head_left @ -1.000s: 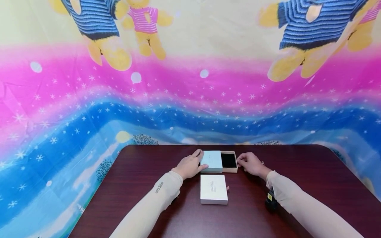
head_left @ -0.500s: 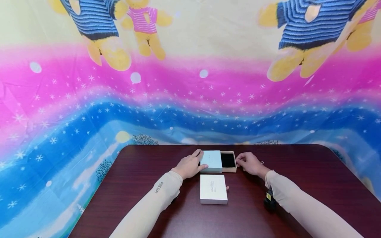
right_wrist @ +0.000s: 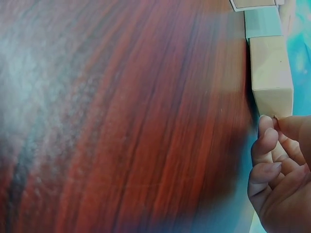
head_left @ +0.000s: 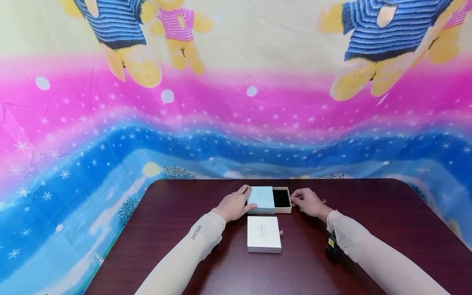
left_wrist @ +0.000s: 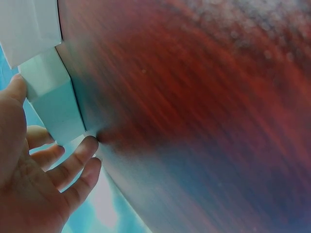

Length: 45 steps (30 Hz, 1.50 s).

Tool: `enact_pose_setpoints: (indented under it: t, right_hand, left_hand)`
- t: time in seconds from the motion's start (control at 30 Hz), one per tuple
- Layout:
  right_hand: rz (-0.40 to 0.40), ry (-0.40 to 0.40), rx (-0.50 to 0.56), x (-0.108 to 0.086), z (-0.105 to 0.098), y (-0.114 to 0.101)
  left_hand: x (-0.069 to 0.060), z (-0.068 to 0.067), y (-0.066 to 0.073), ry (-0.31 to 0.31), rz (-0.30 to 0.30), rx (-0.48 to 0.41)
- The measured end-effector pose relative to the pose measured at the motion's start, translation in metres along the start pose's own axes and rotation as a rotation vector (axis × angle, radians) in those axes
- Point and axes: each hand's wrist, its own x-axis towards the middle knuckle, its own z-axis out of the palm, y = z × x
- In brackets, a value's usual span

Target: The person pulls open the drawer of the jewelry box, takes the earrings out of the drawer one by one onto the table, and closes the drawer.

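Note:
A light-blue drawer box (head_left: 261,198) lies near the back of the table, its cream inner drawer (head_left: 282,211) partly out to the right and showing black lining. My left hand (head_left: 233,205) holds the box's left end. In the left wrist view, its thumb (left_wrist: 17,87) lies against one side and the other fingers spread around the end. At the drawer's right end is my right hand (head_left: 309,202). The right wrist view has its thumb and forefinger pinched together at the drawer end (right_wrist: 273,101); what is pinched, seemingly a small pull tab, is mostly hidden.
Just in front of the blue box lies a white box (head_left: 264,234) with printed lettering and a small pink tab (head_left: 281,232) on its right. Both stand on a dark red-brown wooden table (head_left: 236,274). A patterned cloth (head_left: 236,123) hangs behind the table's back edge.
The drawer has slid slightly left into the blue sleeve, and my right hand has moved left with it. My left hand keeps its hold; the white box lies as before.

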Motion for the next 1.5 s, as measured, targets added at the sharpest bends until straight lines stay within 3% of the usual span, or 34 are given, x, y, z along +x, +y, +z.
enact_pose_setpoints:
  t: [1.5]
  right_hand:
    - [0.006,0.002,0.006,0.0010,0.0064,-0.0065]
  left_hand:
    - [-0.0003,0.0000,-0.0004,0.016,0.014,0.001]
